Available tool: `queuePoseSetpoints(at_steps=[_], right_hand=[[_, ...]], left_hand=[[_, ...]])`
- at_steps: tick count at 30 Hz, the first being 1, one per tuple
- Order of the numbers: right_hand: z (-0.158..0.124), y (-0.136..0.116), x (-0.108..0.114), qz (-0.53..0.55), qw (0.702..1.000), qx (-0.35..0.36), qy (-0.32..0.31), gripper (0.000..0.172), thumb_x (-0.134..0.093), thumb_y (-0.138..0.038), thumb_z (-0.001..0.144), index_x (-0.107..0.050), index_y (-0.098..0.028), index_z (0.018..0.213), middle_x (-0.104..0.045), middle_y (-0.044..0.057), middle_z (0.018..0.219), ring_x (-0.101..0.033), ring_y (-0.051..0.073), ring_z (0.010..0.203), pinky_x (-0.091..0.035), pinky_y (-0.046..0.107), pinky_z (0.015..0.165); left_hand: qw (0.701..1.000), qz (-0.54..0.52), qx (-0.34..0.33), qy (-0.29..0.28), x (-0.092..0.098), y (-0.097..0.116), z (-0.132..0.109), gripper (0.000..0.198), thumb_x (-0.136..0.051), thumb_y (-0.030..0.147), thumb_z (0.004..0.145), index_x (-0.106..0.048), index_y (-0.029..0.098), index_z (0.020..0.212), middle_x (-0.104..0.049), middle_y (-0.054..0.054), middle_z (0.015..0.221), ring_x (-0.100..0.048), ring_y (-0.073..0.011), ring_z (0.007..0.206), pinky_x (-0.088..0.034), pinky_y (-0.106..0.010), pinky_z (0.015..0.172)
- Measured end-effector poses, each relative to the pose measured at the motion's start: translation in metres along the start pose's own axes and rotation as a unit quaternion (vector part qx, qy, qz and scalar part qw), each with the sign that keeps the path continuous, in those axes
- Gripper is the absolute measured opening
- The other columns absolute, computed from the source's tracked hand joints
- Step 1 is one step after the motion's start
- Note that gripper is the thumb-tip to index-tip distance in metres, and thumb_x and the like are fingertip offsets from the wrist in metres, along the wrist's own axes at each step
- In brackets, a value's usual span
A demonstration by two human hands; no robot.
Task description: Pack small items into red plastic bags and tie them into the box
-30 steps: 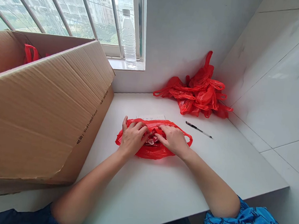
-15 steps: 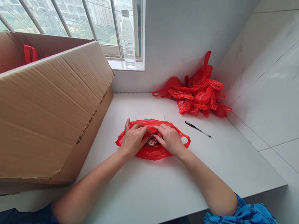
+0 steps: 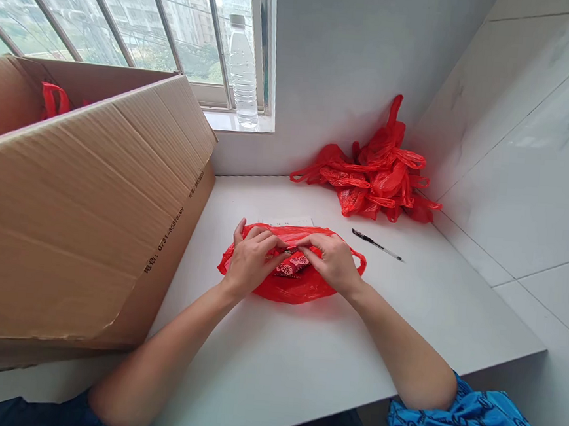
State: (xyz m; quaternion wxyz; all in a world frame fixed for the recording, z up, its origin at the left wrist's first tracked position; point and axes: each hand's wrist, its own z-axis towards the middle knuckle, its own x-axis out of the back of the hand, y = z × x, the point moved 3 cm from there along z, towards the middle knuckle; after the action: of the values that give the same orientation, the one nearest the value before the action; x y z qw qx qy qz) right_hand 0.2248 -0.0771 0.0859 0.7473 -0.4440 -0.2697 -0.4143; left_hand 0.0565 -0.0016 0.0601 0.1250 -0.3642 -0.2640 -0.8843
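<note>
1. White surface (image 3: 302,365): it carries every item below except the bottle; the person is at its near edge.
2. Cardboard box (image 3: 82,210): open, tipped on its side along the left edge, with a red handle showing inside.
3. Pile of red bags (image 3: 379,174): crumpled in the far right corner, well apart from both hands.
4. Red bag (image 3: 288,291): flattened at the middle of the surface, its long axis running left to right, parallel with the near edge. It lies directly beneath both hands, equally close to each; one handle loop sticks out on the right.
5. Water bottle (image 3: 244,72): upright on the window sill, beyond the far edge.
6. Left hand (image 3: 248,263): fingers curled and closed, pinching the bag's far edge left of its printed patch.
7. Right hand (image 3: 334,263): the same, thumb and fingers pinching the plastic just right of the patch; the fingertips of the two hands nearly meet.
8. Pen (image 3: 377,245): lying loose just right of the bag, untouched.
</note>
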Motion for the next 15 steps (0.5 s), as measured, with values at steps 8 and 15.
queuePoseSetpoints(at_steps=[8,15], right_hand=[[-0.0027,-0.0013,-0.0033,0.04,0.998,-0.019,-0.042,0.013,-0.06,-0.023,0.091,-0.061,-0.024,0.104,-0.074,-0.001,0.097,-0.068,0.017,0.078,-0.048,0.028,0.068],[-0.0023,0.001,-0.0003,0.044,0.999,0.024,0.014,0.011,-0.054,-0.017,0.093,-0.061,-0.025,0.091,-0.073,0.001,0.098,-0.068,0.019,0.09,-0.052,0.031,0.077]], left_hand=[[1.0,0.023,-0.015,0.01,0.003,0.0052,0.0005,0.008,-0.06,0.034,0.093,-0.065,0.027,0.091,-0.069,0.004,0.084,-0.061,-0.0174,0.093,-0.008,-0.053,0.122],[0.999,-0.014,0.042,-0.004,0.0084,0.0071,0.0033,0.023,-0.057,0.043,0.093,-0.064,0.026,0.108,-0.072,0.0,0.098,-0.062,-0.0201,0.101,-0.008,-0.053,0.122]])
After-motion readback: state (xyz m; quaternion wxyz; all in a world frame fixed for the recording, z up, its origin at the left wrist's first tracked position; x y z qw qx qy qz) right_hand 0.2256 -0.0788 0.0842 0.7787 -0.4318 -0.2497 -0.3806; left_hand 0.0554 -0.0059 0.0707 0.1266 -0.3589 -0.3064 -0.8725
